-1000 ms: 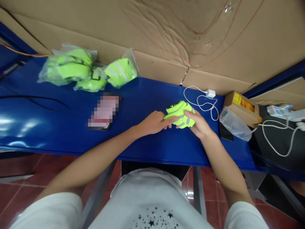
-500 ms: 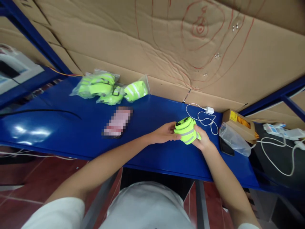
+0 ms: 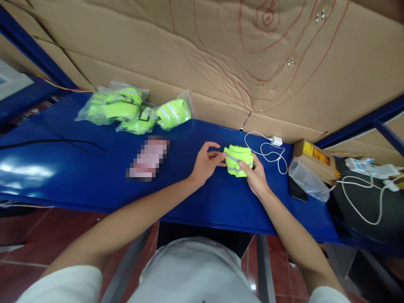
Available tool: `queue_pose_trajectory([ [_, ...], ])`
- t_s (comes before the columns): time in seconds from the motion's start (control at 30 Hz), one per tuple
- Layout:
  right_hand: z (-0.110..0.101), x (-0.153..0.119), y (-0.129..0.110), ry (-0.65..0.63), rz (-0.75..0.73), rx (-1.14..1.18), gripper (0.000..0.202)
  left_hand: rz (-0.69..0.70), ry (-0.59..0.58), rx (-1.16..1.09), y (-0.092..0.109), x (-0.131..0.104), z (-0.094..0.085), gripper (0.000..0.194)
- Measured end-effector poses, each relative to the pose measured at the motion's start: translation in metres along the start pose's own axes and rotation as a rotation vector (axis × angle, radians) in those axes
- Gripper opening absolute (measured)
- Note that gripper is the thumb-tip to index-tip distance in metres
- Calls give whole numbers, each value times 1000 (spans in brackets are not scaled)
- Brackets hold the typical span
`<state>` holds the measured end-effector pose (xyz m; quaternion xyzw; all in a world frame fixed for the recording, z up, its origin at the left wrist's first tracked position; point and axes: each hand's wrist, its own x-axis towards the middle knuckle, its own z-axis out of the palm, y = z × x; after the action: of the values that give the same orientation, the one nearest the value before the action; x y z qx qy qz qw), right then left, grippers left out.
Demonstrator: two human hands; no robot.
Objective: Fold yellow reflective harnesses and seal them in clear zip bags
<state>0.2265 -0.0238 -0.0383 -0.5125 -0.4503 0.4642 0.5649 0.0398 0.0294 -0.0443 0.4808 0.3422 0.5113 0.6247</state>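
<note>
A rolled fluorescent yellow-green reflective belt (image 3: 235, 156) with silver-grey stripes is held above the blue table (image 3: 202, 206). My right hand (image 3: 256, 176) grips it from the right, thumb pressed on the front face and fingers behind it. At the roll's left edge is my left hand (image 3: 206, 164), its fingers parted and the fingertips at or just touching the belt. To the left lies a pixelated pink flat item (image 3: 149, 159). Clear plastic bags (image 3: 120, 105) with similar yellow-green belts lie at the back left, and another bagged belt (image 3: 174, 113) sits beside them.
A white charger (image 3: 276, 141) with a looped cable lies at the back right. Near it are an open cardboard box (image 3: 315, 162), a clear plastic bag (image 3: 307, 179) and a dark phone (image 3: 296, 191). A cardboard wall (image 3: 142, 54) stands behind the table.
The rolled belt has turned and shifted slightly left and up. My left hand has loosened its hold and its fingers have spread, while my right thumb has moved onto the front face.
</note>
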Motion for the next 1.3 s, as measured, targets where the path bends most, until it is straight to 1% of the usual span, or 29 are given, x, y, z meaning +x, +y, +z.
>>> queue_pose_trajectory([
  [0.1, 2, -2, 6, 36, -24, -75, 55, 68, -20, 115, -2, -1, 0, 36],
  [0.17, 6, -3, 7, 88, -29, -107, 54, 73, -70, 149, -1, -6, 3, 39],
  [0.2, 8, -4, 7, 121, -23, -111, 53, 65, -119, 166, -1, -8, 5, 46],
  [0.27, 14, -7, 6, 179, 3, -92, 52, 32, -227, 194, -2, -12, 9, 71],
  [0.33, 20, -11, 4, 197, 47, -44, 53, -8, -288, 199, -5, -14, 11, 92],
  [0.4, 26, -15, 3, 170, 99, 19, 54, -44, -295, 157, -8, -14, 12, 98],
  [0.53, 32, -19, 2, 66, 148, 140, 56, -103, -278, 38, -7, -12, 12, 95],
  [0.6, 30, -17, -1, 18, 127, 102, 53, -120, -245, -12, -3, -12, 12, 90],
  [0.63, 26, -15, -4, -6, 96, 25, 50, -134, -231, -50, 0, -12, 12, 86],
  [0.7, 11, -9, -16, -50, -20, -234, 46, -183, -218, -151, 6, -11, 12, 75],
  [0.73, -1, -5, -25, -47, -101, -405, 48, -213, -218, -199, 9, -10, 11, 71],
  [0.77, -17, -1, -35, -18, -183, -576, 50, -243, -223, -239, 12, -10, 10, 67],
  [0.8, -35, 3, -45, 87, -274, -755, 50, -269, -230, -266, 14, -9, 9, 65],
  [0.83, -56, 7, -55, 290, -336, -930, 49, -286, -234, -283, 17, -9, 9, 64],
  [0.87, -77, 10, -63, 497, -314, -1104, 48, -294, -237, -291, 18, -8, 8, 63],
  [0.9, -98, 12, -70, 678, -220, -1259, 47, -298, -242, -293, 19, -8, 7, 62],
  [0.93, -117, 13, -75, 806, -86, -1372, 48, -298, -250, -291, 19, -9, 7, 61],
  [0.97, -133, 13, -78, 820, -11, -1398, 45, -293, -261, -286, 19, -9, 8, 60],
  [1.0, -145, 13, -78, 798, 90, -1421, 38, -280, -268, -276, 18, -10, 8, 60],
  [1.03, -153, 13, -77, 759, 174, -1431, 30, -261, -270, -263, 17, -10, 9, 61],
  [1.07, -157, 13, -75, 721, 220, -1431, 22, -241, -268, -247, 15, -11, 10, 64],
  [1.1, -160, 13, -72, 703, 244, -1434, 17, -225, -265, -228, 13, -12, 11, 70],
  [1.13, -161, 13, -69, 703, 244, -1438, 17, -213, -265, -205, 11, -12, 11, 75],
  [1.2, -163, 13, -63, 709, 213, -1450, 26, -190, -279, -148, 8, -12, 11, 85],
  [1.23, -165, 14, -60, 694, 210, -1458, 32, -156, -283, -97, 7, -12, 10, 87],
  [1.3, -172, 13, -58, 631, 194, -1470, 35, -12, -271, 92, 7, -13, 7, 87],
])
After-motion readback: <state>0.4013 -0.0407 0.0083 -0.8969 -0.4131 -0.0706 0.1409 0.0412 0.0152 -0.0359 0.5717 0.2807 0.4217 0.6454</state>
